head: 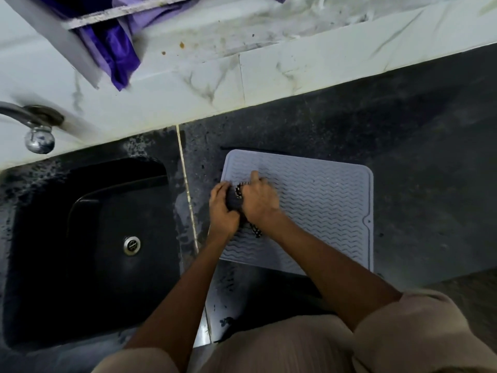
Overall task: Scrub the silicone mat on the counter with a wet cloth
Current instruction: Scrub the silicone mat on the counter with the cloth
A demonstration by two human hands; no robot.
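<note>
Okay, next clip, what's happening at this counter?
A person stands at a dark counter with both hands on a dark cloth bunched at the left edge of a grey ridged silicone mat. The left hand and right hand both grip the cloth against the mat. A black sink lies just to the left, with a tap above it.

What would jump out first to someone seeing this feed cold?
Both hands, left and right, bunch a dark cloth at the left edge of a pale ribbed mat on the dark counter. Left of it lies a deep black sink, with a purple cloth hanging above by the tiled wall.
</note>
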